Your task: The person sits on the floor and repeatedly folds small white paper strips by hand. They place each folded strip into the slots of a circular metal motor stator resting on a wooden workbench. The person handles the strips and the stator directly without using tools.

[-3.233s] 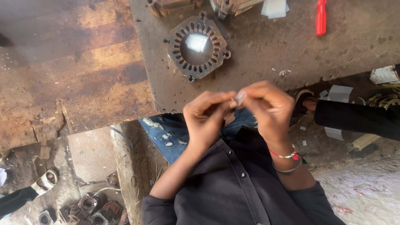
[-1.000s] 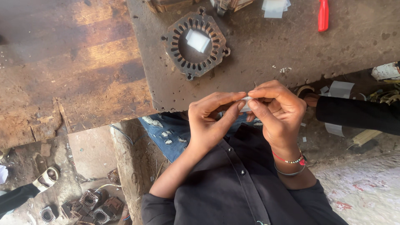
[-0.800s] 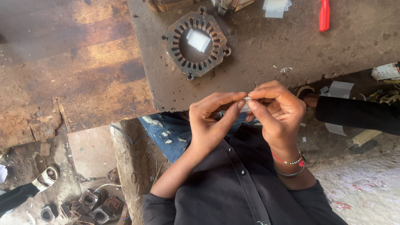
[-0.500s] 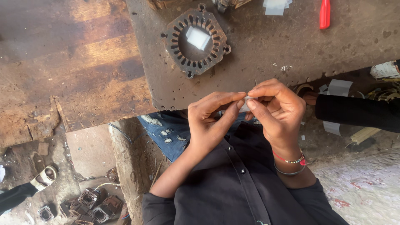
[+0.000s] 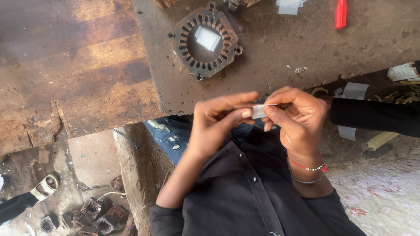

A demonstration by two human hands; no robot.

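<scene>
- The left hand [image 5: 216, 124] is partly curled, its thumb and forefinger pinched on one end of a small white paper strip [image 5: 258, 110]; the other fingers [image 5: 227, 101] lie stretched out above the strip.
- The right hand [image 5: 295, 116] is bent into a loose fist and grips the other end of the same strip between thumb and forefinger, so both hands hold it together.
- The strip sits in the air between the two hands, just in front of the near edge of the surface [image 5: 280, 48] and above the person's dark shirt [image 5: 253, 196].
- On the right wrist there is a red beaded bracelet [image 5: 308, 167] and a thin metal bangle below it.
- On the surface, well apart from the hands, lies a rusty slotted stator core [image 5: 205, 40] with a white paper piece [image 5: 207, 38] in its bore.
- A red tool handle [image 5: 341, 14] lies further right near the far edge.
- On the floor at lower left sit more small stator cores [image 5: 94, 214].
</scene>
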